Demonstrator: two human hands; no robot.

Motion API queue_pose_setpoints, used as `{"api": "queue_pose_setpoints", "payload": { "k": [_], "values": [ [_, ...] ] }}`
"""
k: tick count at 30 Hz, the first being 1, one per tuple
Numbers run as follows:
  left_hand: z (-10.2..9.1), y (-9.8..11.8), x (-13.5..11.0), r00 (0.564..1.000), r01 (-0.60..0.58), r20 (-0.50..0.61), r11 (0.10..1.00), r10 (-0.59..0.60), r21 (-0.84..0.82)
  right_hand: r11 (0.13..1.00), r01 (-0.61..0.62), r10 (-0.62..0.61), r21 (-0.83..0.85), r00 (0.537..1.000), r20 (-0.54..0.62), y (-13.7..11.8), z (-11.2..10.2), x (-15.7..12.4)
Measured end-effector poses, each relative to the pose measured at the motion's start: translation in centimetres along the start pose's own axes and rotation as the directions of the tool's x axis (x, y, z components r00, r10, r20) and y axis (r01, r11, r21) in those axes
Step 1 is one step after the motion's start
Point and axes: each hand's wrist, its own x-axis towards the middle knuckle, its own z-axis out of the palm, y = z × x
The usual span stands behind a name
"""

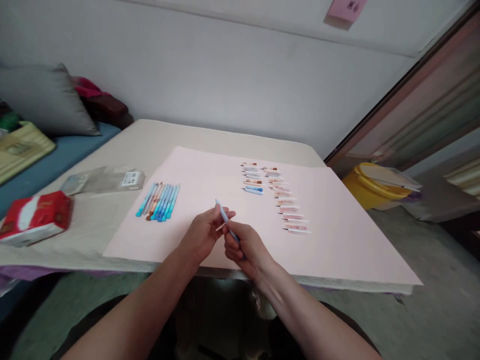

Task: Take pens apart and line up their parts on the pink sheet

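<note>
Both hands meet over the near part of a pale pink sheet (337, 240) spread on the table. My right hand (247, 247) is closed round a thin light-blue pen (225, 217) that points up and away. My left hand (204, 235) pinches the same pen near its upper end with thumb and fingertips. To the left on the sheet lies a tight row of several blue and orange pens (159, 201). To the right lie two columns of several small pen caps or short pen parts (279, 197), pink, orange and blue.
A red and white tissue pack (33, 216) and clear plastic packets (103, 181) lie on the table's left side. A grey cushion (45, 100) and blue bedding are beyond. A yellow bucket (369, 185) stands on the floor at right.
</note>
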Motion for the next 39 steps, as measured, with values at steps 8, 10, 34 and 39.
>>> {"api": "queue_pose_setpoints", "payload": {
  "k": [8, 10, 34, 39],
  "values": [
    [0.33, 0.21, -0.09, 0.994, -0.036, 0.105, 0.999, 0.032, 0.033, 0.999, 0.007, -0.011, 0.052, 0.996, 0.091, -0.93, -0.05, -0.77],
    [0.28, -0.02, -0.03, 0.994, -0.063, 0.097, 0.996, 0.056, 0.071, 0.999, 0.052, -0.051, -0.014, 0.998, 0.031, -0.56, 0.13, -0.71],
    [0.61, 0.26, -0.47, 0.997, -0.001, 0.081, 0.999, -0.003, 0.041, 0.984, -0.077, 0.053, 0.161, 0.988, 0.147, -0.93, -0.55, -0.48],
    [0.67, 0.13, -0.45, 0.999, -0.017, 0.048, 0.998, 0.015, 0.052, 0.976, -0.12, 0.087, 0.182, 0.98, 0.178, -0.82, -0.58, -0.42]
  ]
}}
